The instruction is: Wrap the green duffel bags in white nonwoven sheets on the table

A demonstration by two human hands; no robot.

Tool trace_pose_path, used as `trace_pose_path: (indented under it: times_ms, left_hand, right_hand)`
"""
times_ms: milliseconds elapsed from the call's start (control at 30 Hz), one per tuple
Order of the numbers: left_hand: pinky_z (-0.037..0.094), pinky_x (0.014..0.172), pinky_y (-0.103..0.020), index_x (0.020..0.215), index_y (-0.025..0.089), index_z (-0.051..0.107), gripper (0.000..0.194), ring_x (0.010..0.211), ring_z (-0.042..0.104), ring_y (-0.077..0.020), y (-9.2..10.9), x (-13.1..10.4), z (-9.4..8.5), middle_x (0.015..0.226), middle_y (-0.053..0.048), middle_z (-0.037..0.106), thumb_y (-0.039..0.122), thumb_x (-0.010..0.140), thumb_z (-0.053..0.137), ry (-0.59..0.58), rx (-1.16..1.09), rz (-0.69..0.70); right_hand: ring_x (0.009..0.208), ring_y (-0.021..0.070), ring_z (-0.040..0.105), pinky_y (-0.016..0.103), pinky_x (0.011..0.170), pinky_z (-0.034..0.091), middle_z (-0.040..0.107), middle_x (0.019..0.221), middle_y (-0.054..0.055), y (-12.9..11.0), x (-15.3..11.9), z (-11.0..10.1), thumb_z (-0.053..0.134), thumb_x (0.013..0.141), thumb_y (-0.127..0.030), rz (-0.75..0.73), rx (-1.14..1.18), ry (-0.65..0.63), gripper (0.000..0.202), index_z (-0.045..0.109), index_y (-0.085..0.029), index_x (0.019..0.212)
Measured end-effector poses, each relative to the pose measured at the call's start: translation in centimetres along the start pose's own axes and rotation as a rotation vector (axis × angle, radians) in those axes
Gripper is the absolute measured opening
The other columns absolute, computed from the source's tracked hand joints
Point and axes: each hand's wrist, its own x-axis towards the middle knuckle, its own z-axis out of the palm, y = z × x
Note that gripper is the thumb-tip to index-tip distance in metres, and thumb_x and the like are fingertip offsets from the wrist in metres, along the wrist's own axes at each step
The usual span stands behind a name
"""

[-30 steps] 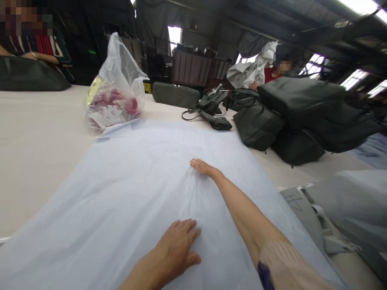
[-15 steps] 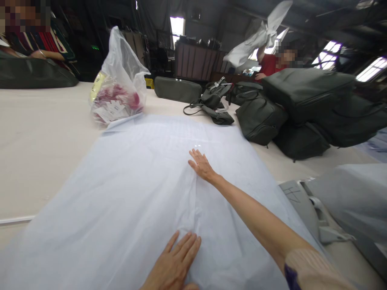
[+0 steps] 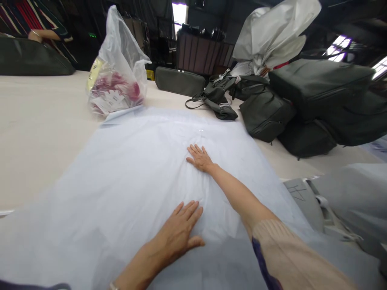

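Resting flat on a pale sheet [image 3: 130,169], fingers spread.
The left hand [image 3: 181,231] lies at six o'clock, the right hand [image 3: 200,158] at the centre; neither pinches anything. The sheet covers the table [image 3: 45,121] from the centre down to six o'clock. It looks light, soft, quick to crease, perhaps slippery; its folded far corner at ten o'clock, beside the plastic bag [image 3: 113,90], seems the easiest hold.

Bright windows [image 3: 179,15] in dim room [image 3: 210,14]
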Motion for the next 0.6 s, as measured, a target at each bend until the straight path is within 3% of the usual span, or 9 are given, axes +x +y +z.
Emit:
trace_pose_path:
  times_ms: [100, 200, 267, 367, 433, 500, 600]
  left_hand:
    - [0.024, 0.118, -0.052, 0.146, 0.020, 0.039, 0.062, 0.144, 0.029, -0.0266, -0.7, -0.5, -1.3, 0.154, -0.013, 0.032, 0.050, 0.093, 0.052, 0.064, 0.078, -0.050]
    - [0.022, 0.118, -0.056, 0.144, 0.021, 0.042, 0.058, 0.144, 0.030, -0.0272, -1.7, -1.5, -1.0, 0.153, -0.012, 0.034, 0.047, 0.093, 0.052, 0.078, 0.139, -0.084]
    - [0.022, 0.118, -0.057, 0.145, 0.021, 0.040, 0.059, 0.144, 0.030, -0.0275, -2.3, -2.0, -0.1, 0.154, -0.011, 0.033, 0.045, 0.093, 0.053, 0.088, 0.153, -0.090]
    - [0.020, 0.118, -0.056, 0.147, 0.024, 0.036, 0.061, 0.144, 0.028, -0.0272, -2.9, -2.0, 1.4, 0.155, -0.009, 0.031, 0.044, 0.092, 0.054, 0.135, 0.174, -0.078]
    - [0.019, 0.119, -0.055, 0.148, 0.025, 0.033, 0.063, 0.145, 0.027, -0.0266, -3.3, -1.5, 2.2, 0.156, -0.008, 0.030, 0.044, 0.092, 0.053, 0.168, 0.201, -0.059]
    - [0.017, 0.119, -0.054, 0.150, 0.025, 0.030, 0.065, 0.145, 0.027, -0.0259, -3.8, -0.8, 2.8, 0.156, -0.008, 0.030, 0.046, 0.092, 0.051, 0.205, 0.244, -0.026]
    - [0.013, 0.120, -0.052, 0.152, 0.025, 0.024, 0.067, 0.144, 0.029, -0.0247, -4.9, 0.5, 3.5, 0.156, -0.007, 0.033, 0.050, 0.094, 0.047, 0.284, 0.331, 0.023]
  right_hand:
    - [0.149, 0.0247, 0.001, 0.049, 0.119, -0.006, 0.009, 0.162, 0.005, 0.0, 1.1, -1.9, 0.027, 0.097, -0.060, 0.071, -0.003, -0.023, 0.072, 0.017, -0.018, 0.155]
    - [0.149, 0.0261, 0.001, 0.051, 0.119, -0.004, 0.009, 0.162, 0.006, -0.8, 0.2, -4.9, 0.030, 0.096, -0.059, 0.074, 0.007, -0.039, 0.073, 0.015, -0.018, 0.155]
    - [0.149, 0.0248, 0.003, 0.049, 0.120, -0.002, 0.011, 0.162, 0.004, -1.7, -2.2, -7.2, 0.030, 0.096, -0.061, -0.003, 0.037, -0.068, 0.072, 0.017, -0.020, 0.155]
    - [0.149, 0.0234, 0.010, 0.045, 0.120, 0.000, 0.020, 0.160, 0.002, -3.0, -7.9, -9.3, 0.032, 0.095, -0.064, -0.194, 0.096, -0.141, 0.070, 0.027, -0.026, 0.153]
    - [0.148, 0.0229, 0.014, 0.044, 0.121, 0.003, 0.027, 0.158, 0.002, -3.5, -11.6, -9.0, 0.034, 0.095, -0.062, -0.248, 0.124, -0.223, 0.066, 0.032, -0.027, 0.151]
    - [0.148, 0.0244, 0.017, 0.046, 0.120, 0.007, 0.029, 0.157, 0.006, -3.4, -13.8, -7.4, 0.037, 0.096, -0.055, -0.204, 0.139, -0.325, 0.062, 0.035, -0.023, 0.150]
    - [0.147, 0.0303, 0.016, 0.053, 0.119, 0.009, 0.024, 0.158, 0.012, -2.4, -13.5, -4.3, 0.052, 0.092, -0.044, -0.090, 0.186, -0.390, 0.065, 0.037, -0.016, 0.148]
